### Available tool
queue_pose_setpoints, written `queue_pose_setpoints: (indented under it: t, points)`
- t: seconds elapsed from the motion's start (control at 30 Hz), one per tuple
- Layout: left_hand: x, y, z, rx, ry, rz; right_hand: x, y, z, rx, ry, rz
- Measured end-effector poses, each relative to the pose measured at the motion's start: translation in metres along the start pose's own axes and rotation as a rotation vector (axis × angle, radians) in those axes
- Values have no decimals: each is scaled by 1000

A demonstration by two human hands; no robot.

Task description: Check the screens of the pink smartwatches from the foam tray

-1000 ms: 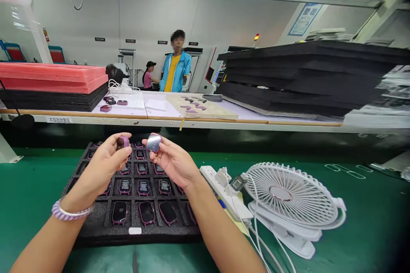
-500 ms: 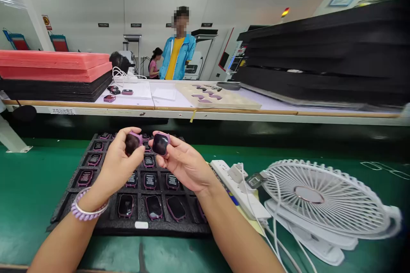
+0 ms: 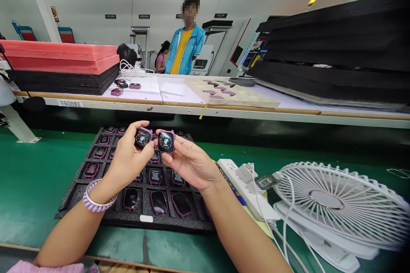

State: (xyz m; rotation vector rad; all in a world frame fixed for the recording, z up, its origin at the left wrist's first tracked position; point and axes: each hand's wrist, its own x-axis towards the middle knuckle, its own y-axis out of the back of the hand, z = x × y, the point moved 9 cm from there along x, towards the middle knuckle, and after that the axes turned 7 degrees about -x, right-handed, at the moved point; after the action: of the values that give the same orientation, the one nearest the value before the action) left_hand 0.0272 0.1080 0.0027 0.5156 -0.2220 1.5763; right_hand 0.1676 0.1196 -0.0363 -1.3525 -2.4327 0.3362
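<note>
My left hand point(image 3: 132, 158) grips a purple smartwatch body point(image 3: 142, 137) between thumb and fingers, its screen lit with a watch face. Right beside it, my right hand point(image 3: 192, 160) pinches a second purple smartwatch body point(image 3: 166, 141), also lit with a watch face. Neither watch shows a strap. Both are held above a black foam tray point(image 3: 75, 198), whose compartments hold several more purple watch bodies. Some of those, like the watch point(image 3: 155, 176), show lines of text; in the front row, the watch point(image 3: 131, 199) has a dark screen. My forearms and hands hide part of the tray.
A white power strip point(image 3: 256, 202) with plugs and cables lies right of the tray, beside a white fan point(image 3: 326, 200). The shelf point(image 3: 174, 104) ahead carries pink foam sheets point(image 3: 57, 57), black foam stacks point(image 3: 333, 51) and loose watch parts. A person point(image 3: 185, 49) stands behind it.
Both held watch screens have gone from dark to showing a lit watch face. The view has shifted slightly, and the two watches now sit closer together, facing me.
</note>
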Motion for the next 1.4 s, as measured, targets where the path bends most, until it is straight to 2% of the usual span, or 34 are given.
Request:
queue_pose_setpoints:
  t: [0.33,0.47,0.83,1.4]
  points:
    - [0,4,9,10,-27,36,-3,-4,-1,53,14,-22]
    - [-1,8,12,-45,-42,77,-6,-7,-4,66,41,-22]
    - [-3,9,15,-92,-51,94,-6,-11,-7,101,87,-32]
    - [-4,4,14,-103,-42,57,-6,-14,-6,88,103,-59]
